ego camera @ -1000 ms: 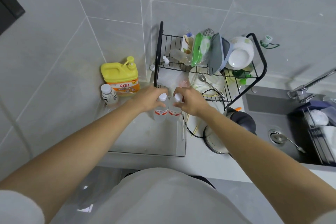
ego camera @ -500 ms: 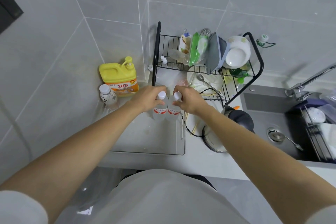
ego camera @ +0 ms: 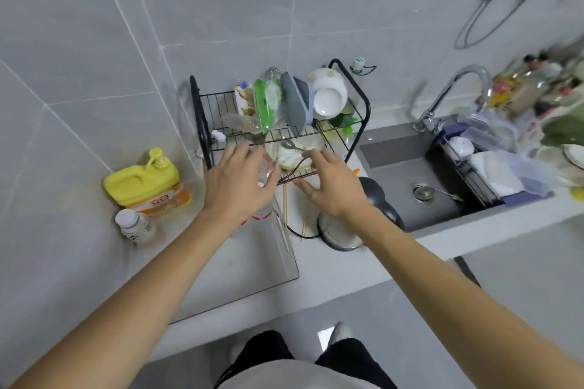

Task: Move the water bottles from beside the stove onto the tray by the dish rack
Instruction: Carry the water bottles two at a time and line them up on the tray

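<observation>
- Both hands hovered with fingers spread and nothing held, out over the far edge of a clear tray (ego camera: pixel 252 268) on the pale surface (ego camera: pixel 341 265).
- Left hand (ego camera: pixel 237 183) was palm down with straight fingers, above two water bottles (ego camera: pixel 261 215); only their red-and-white labels and blurred clear bodies showed under it.
- Whether that hand touched the bottles could not be told through the motion blur.
- Right hand (ego camera: pixel 328 185) was palm down as well, fingers splayed, to the right of the left hand and apart from it.
- Those bottles stood upright at the tray's far right corner, just in front of a black wire dish rack (ego camera: pixel 284 133).
- The rack stood in the far corner against grey tiled walls and carried white bowls (ego camera: pixel 328 93), a grey board, green packets and a spoon.
- A yellow pump jug (ego camera: pixel 145 181) stood left of the tray by the wall, with a smaller white-capped bottle (ego camera: pixel 134 226) just in front of it.
- A steel kettle (ego camera: pixel 344 230) with a dark lid sat right of the tray, under the right wrist.
- A grey sink (ego camera: pixel 407 167) with a chrome tap (ego camera: pixel 455 95) lay further right, holding a second drainer of dishes.
</observation>
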Available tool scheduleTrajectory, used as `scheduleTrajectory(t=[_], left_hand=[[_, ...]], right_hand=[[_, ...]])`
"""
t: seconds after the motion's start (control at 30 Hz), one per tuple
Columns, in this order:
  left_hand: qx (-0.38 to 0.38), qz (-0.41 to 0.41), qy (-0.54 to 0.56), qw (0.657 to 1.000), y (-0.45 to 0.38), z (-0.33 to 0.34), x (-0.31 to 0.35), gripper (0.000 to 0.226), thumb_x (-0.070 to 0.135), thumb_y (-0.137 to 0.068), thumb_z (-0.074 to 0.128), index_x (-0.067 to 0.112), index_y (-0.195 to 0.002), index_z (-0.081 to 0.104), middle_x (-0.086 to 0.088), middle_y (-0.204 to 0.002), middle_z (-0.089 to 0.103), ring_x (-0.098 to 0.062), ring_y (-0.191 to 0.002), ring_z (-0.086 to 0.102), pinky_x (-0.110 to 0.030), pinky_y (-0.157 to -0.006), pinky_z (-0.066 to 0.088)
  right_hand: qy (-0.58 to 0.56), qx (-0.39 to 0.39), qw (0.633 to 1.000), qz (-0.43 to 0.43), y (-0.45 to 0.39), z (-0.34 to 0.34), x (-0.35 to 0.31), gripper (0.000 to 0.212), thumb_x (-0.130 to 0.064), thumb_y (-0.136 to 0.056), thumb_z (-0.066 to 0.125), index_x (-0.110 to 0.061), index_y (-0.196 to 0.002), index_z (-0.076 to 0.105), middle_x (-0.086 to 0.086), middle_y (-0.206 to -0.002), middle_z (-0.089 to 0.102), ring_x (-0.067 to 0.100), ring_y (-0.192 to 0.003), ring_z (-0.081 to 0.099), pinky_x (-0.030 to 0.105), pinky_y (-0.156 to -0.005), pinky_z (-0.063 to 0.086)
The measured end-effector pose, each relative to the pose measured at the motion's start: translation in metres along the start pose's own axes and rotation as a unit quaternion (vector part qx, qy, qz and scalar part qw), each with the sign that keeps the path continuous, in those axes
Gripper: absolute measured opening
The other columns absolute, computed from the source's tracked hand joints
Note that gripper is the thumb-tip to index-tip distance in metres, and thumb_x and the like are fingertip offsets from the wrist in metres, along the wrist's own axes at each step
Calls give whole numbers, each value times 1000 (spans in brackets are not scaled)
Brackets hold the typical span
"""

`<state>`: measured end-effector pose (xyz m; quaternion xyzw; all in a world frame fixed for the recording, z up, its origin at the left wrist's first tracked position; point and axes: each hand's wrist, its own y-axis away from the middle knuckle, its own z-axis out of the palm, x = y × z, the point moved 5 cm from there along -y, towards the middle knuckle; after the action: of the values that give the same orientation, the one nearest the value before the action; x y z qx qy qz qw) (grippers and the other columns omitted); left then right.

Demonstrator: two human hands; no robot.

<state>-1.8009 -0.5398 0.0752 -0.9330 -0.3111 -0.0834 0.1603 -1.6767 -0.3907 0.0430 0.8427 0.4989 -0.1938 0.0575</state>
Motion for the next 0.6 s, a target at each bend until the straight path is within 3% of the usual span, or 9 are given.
scheduleTrajectory(t=[0.1,0.23,0.33,0.6], left_hand=[[-2,73,-4,997,-13,-1,61,64,61,-93,47,22,-143,57,-7,-137,58,-30,-132,49,-48,-92,55],[10,138,-24,990,-12,-4,161,78,66,-92,51,27,-159,40,-11,-163,40,-34,-154,32,-53,-118,39],[27,193,-16,981,-2,-4,251,79,67,-94,48,27,-161,36,-11,-167,37,-34,-156,29,-53,-122,35],[-4,345,29,938,51,36,543,83,73,-92,42,30,-162,34,-9,-162,43,-31,-151,37,-52,-119,40]], right_hand=[[58,76,995,36,40,-46,33,62,-57,-93,62,-20,-142,52,6,-131,56,33,-119,50,51,-94,52],[105,139,981,83,103,-111,87,78,-67,-93,53,-28,-158,37,8,-163,39,40,-153,27,56,-121,35],[125,181,967,128,163,-161,134,81,-69,-94,50,-30,-162,29,6,-169,30,38,-159,17,53,-127,24],[148,255,917,269,373,-291,303,72,-64,-93,53,-28,-154,43,7,-159,44,36,-151,33,51,-120,35]])
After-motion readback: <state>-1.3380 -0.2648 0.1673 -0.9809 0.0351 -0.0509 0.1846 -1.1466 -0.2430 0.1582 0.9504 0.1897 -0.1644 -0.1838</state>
